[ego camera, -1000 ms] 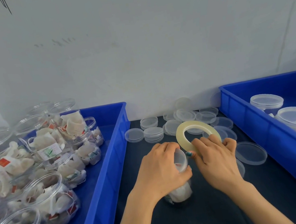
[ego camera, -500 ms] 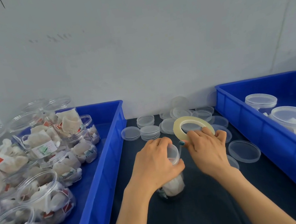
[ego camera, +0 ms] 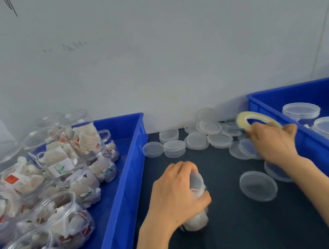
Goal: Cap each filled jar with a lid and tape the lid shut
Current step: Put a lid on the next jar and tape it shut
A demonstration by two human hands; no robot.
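A small clear jar (ego camera: 197, 222) filled with pale tea bags stands on the dark mat, with a clear lid (ego camera: 196, 179) on top. My left hand (ego camera: 175, 196) grips the jar around its lid and upper wall. Far to the right, near the right bin's wall, my right hand (ego camera: 272, 141) holds a ring of clear tape (ego camera: 248, 116). The tape roll is blurred. Whether a strip of tape runs to the jar, I cannot tell.
A blue bin (ego camera: 128, 171) at left holds several open jars (ego camera: 52, 214) of tea bags. A second blue bin (ego camera: 317, 146) at right holds lidded jars (ego camera: 301, 110). Loose clear lids (ego camera: 174, 148) lie stacked along the back of the dark mat (ego camera: 232, 230); one lid (ego camera: 259, 188) lies nearer me.
My right hand has pulled away from the jar to the right with the tape roll. My left hand keeps its grip on the jar.
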